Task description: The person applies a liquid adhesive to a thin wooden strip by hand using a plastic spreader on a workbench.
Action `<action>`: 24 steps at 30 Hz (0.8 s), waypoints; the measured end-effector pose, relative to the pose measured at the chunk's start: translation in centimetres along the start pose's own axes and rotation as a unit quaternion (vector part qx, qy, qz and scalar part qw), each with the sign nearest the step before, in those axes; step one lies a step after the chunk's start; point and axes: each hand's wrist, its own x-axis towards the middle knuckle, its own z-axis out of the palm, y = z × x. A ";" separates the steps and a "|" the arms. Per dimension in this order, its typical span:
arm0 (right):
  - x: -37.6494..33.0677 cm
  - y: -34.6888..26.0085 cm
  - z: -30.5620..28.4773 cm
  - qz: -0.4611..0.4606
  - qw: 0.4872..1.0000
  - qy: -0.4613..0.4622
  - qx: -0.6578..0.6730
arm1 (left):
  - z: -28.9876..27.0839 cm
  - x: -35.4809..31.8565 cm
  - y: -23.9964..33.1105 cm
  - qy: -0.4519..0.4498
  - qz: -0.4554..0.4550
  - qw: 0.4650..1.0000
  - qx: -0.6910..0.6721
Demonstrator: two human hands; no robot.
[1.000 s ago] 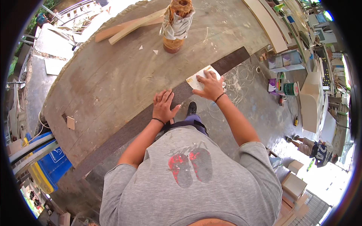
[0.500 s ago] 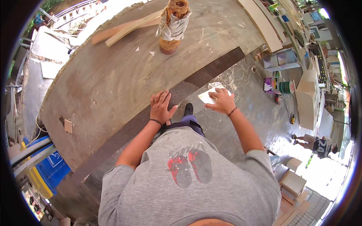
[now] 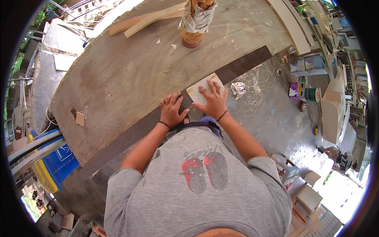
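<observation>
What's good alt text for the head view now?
A person's right hand lies on a white slab atop a dark brown board edging a worn tabletop; the left hand rests on the board. Beyond stands a wrapped brown container.

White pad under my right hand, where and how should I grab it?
I'd come from above and your near side, right hand spread over the white pad, thumb against its left edge: it lies flat on the dark board, broad face up, and that edge is uncovered.
</observation>
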 end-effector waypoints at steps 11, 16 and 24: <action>1.3 -1.6 -3.4 0.021 0.993 -0.109 -0.040 | 0.6 -0.2 -0.3 0.020 -0.003 0.999 -0.027; 1.7 -0.7 -1.7 0.020 0.997 -0.076 -0.021 | 0.5 0.0 -0.1 0.019 0.001 1.000 -0.025; 2.2 -0.6 -2.8 0.030 0.993 -0.111 -0.034 | 0.5 -0.2 -0.2 0.022 0.001 0.999 -0.025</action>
